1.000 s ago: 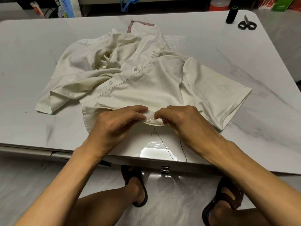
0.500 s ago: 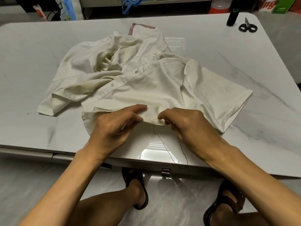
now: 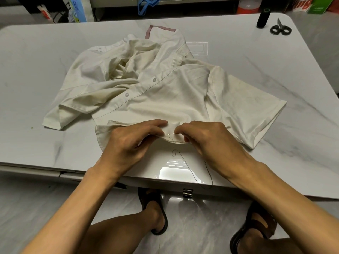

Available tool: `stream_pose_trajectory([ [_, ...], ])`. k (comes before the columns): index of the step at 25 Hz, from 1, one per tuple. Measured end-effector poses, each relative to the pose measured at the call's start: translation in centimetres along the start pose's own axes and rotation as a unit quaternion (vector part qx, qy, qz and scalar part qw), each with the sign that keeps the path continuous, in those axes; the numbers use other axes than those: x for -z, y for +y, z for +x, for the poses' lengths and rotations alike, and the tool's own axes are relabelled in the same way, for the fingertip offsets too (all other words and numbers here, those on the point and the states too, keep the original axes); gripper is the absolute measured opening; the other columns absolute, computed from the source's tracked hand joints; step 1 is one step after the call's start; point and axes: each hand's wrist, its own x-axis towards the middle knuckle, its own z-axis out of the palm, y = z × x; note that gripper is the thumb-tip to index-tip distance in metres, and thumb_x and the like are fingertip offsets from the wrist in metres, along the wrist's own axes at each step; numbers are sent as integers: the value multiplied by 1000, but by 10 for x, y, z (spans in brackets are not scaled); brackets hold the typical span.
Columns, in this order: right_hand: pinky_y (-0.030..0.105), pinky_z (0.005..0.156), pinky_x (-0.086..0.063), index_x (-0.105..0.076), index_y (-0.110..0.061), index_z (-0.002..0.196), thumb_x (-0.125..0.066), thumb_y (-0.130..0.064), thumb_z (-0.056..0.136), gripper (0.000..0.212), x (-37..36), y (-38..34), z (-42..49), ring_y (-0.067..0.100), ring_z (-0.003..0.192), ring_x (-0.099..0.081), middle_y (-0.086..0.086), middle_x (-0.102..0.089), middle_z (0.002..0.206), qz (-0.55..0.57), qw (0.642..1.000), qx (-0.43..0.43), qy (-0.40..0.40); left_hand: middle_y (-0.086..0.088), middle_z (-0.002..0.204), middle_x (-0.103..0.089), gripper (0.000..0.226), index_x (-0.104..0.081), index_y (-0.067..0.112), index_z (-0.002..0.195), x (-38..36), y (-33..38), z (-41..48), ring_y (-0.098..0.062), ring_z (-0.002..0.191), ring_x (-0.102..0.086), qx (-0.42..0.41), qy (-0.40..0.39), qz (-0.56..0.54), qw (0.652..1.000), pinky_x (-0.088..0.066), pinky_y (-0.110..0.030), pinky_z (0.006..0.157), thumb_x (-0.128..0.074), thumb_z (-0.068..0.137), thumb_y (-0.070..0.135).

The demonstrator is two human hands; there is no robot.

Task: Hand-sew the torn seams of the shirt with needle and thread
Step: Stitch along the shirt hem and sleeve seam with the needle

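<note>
Pinching the needle [image 3: 169, 134], the right hand [image 3: 207, 142] faces the left hand [image 3: 132, 143], which grips the hem of the shirt [image 3: 165, 99] on the surface [image 3: 55, 61].

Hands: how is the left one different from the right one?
The left hand pinches the shirt hem; the right hand pinches the needle. Dark thread trails down beside the right hand, not the left hand. Both hands rest, fingers curled, on the shirt at the table's near edge.

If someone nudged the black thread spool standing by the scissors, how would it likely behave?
The black thread spool stands upright, tall and narrow, so it would probably tip easily. Being cylindrical, it would likely then roll, perhaps toward the scissors beside it.
</note>
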Motion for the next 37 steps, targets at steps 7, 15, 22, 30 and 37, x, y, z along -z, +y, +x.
stream_pose_trajectory([
  [7, 41, 55, -50, -66, -18, 107, -62, 9, 79, 39, 1, 0, 1, 27, 68, -61, 1, -63, 78, -4, 1000, -5, -18, -1, 114, -72, 10, -75, 1, 92, 0, 0, 0, -8, 104, -69, 1, -3, -3, 1000, -53, -16, 88, -76, 83, -4],
  [15, 37, 54, -50, -68, -17, 106, -64, 9, 79, 38, 2, -3, 3, 25, 67, -62, 0, -64, 78, -8, 1000, -9, -21, -3, 115, -71, 9, -75, 1, 93, -1, -3, -1, -8, 106, -68, -11, -9, -5, 1000, -53, -16, 89, -75, 85, -3],
  [22, 32, 48, -46, -71, -16, 97, -46, 2, 76, 37, 7, -6, 6, 26, 63, -63, 1, -67, 75, -22, 999, 28, -8, -2, 101, -76, 9, -76, 1, 95, -4, -4, 1, -7, 96, -70, -18, -22, -26, 999, -57, -20, 81, -72, 88, 6],
  [30, 27, 49, -32, -66, -18, 90, -41, -8, 78, 30, 5, -12, 8, 14, 58, -42, -8, -56, 68, -10, 998, 33, -43, 4, 78, -75, 12, -76, 3, 89, -7, 5, 7, 3, 74, -69, 60, -31, -102, 992, -52, -13, 65, -73, 87, 14],
  [37, 23, 65, -42, -58, -19, 104, -51, -5, 95, 17, 6, -12, 9, 8, 71, -53, -8, -62, 77, 142, 986, -73, -47, 3, 76, -74, 6, -75, -2, 88, -4, 8, 10, 3, 74, -70, 95, -31, -135, 986, -48, -7, 70, -74, 85, 3],
])
